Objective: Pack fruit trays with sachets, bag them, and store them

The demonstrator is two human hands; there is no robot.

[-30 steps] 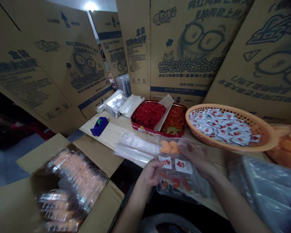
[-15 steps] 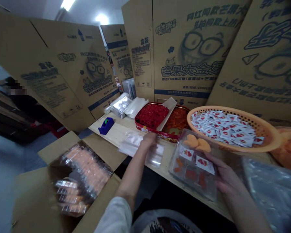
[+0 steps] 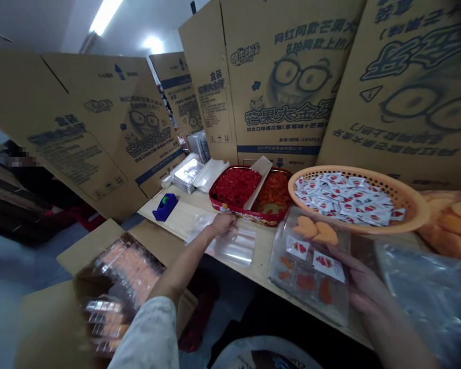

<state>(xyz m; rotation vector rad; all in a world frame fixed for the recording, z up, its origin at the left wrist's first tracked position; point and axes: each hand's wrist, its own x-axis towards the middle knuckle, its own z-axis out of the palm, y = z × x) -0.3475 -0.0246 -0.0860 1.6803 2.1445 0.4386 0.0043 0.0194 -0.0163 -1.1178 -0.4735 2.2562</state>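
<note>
My right hand (image 3: 359,279) grips a clear plastic compartment tray (image 3: 271,274) by its right side. In the tray lie orange sweets (image 3: 317,233), two white sachets with red fruit prints (image 3: 297,247) and, in the lower compartments, red and orange gummy-like pieces (image 3: 305,281). Over the table my left hand (image 3: 223,224) has its fingers curled together at the upper edge of a clear plastic bag (image 3: 238,248), which lies flat among others like it. Just behind that hand stands a red tin (image 3: 249,212) with dark red pieces and orange-red pieces, parted by a white divider.
An orange basket (image 3: 418,212) of sachets stands at the back right, near bagged orange sweets (image 3: 451,225). A blue tape dispenser (image 3: 165,207) and clear packs (image 3: 190,171) are at left. Below is an open carton (image 3: 46,328) of filled trays. Tall cardboard boxes (image 3: 269,128) wall the back.
My left hand has shifted slightly left and its fingers now show beside the plastic bag. My right hand keeps holding the tray. The head view has turned a little to the right.
</note>
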